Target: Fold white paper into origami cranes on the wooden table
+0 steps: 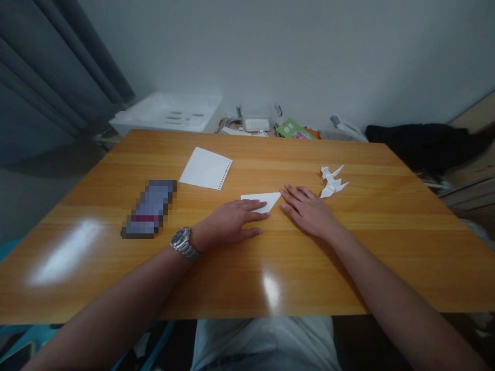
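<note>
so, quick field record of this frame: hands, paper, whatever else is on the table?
left hand: flat, fingers on folded white triangle
right hand: flat on table, fingertips by triangle's tip, contact unclear
left wrist: metal watch
behind: perforated sheet
right: folded paper figure
left: blurred object, unidentifiable

I see my left hand (232,222) lying flat, palm down, fingers stretched forward and to the right. My right hand (309,211) lies flat too, fingers slightly spread and aimed left. Both bare forearms reach in from below, converging.
</note>
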A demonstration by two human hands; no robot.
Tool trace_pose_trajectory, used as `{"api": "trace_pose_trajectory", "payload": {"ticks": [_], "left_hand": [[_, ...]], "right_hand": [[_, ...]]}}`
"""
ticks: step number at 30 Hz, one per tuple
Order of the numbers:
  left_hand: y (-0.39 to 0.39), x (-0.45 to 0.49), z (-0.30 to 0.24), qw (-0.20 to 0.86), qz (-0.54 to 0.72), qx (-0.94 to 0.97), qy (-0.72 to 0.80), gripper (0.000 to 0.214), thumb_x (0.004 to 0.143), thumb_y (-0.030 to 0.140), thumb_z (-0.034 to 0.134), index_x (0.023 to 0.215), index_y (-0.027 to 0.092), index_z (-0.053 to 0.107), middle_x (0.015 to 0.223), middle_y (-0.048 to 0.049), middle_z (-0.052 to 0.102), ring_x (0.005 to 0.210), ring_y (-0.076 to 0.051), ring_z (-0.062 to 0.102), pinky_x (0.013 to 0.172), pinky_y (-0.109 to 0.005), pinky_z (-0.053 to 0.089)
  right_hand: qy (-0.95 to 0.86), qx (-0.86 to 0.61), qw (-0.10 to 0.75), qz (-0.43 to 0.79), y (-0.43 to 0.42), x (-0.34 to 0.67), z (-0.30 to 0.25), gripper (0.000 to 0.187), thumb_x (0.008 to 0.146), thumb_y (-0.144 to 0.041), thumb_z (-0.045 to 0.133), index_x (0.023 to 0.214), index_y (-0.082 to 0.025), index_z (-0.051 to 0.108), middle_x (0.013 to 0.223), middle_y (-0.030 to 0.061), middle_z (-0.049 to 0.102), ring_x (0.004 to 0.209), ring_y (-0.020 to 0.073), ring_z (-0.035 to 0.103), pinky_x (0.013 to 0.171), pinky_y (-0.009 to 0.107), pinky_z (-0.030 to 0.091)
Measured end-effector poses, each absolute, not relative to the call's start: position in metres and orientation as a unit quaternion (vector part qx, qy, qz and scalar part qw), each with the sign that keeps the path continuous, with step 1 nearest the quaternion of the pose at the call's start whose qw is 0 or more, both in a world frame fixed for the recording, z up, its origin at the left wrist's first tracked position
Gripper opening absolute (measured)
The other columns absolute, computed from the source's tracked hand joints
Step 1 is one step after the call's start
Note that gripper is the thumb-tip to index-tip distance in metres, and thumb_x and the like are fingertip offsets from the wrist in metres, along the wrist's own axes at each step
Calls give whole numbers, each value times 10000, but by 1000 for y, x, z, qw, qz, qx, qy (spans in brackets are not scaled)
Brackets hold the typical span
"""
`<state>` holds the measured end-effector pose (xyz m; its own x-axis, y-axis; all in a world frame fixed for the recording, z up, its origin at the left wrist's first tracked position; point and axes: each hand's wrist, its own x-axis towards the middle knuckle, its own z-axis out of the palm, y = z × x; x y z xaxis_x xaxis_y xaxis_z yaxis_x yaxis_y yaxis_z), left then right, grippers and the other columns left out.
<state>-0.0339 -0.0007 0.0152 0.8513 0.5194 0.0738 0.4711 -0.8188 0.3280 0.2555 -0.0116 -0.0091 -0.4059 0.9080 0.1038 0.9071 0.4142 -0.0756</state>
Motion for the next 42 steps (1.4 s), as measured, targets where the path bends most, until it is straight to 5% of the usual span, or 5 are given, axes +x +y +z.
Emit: {"api": "trace_pose_trajectory", "payload": {"ticks": [11,17,26,42], "left_hand": [[0,-35,13,163,90,946,264,497,1002,518,538,1457,321,555,1623,-29,396,1470,-254,423,1230,-431,332],[0,-36,14,161,91,950,253,509,1012,513,523,1478,308,532,1626,-33,391,1485,-233,401,1242,-404,317],[0,-36,14,160,88,948,259,498,1011,505,527,1473,321,540,1625,-26,389,1474,-250,420,1238,-423,327],[1,-38,11,172,97,948,248,509,1021,521,503,1466,275,533,1617,-56,407,1475,-238,415,1242,-414,313]], "right_hand": [[-839,-540,68,21,-15,258,-12,619,1065,-554,234,1603,-267,346,1670,68,309,1517,339,318,1194,571,334],[-900,-429,35,70,-23,258,-3,569,1049,-590,336,1583,-395,342,1708,39,158,1568,328,178,1239,605,217],[-848,-519,86,67,-13,262,-9,615,1070,-554,234,1592,-256,367,1681,62,255,1561,271,226,1261,523,259],[-845,-525,86,60,-10,263,-10,641,1070,-549,213,1567,-204,422,1653,95,334,1544,272,284,1263,513,258]]}}
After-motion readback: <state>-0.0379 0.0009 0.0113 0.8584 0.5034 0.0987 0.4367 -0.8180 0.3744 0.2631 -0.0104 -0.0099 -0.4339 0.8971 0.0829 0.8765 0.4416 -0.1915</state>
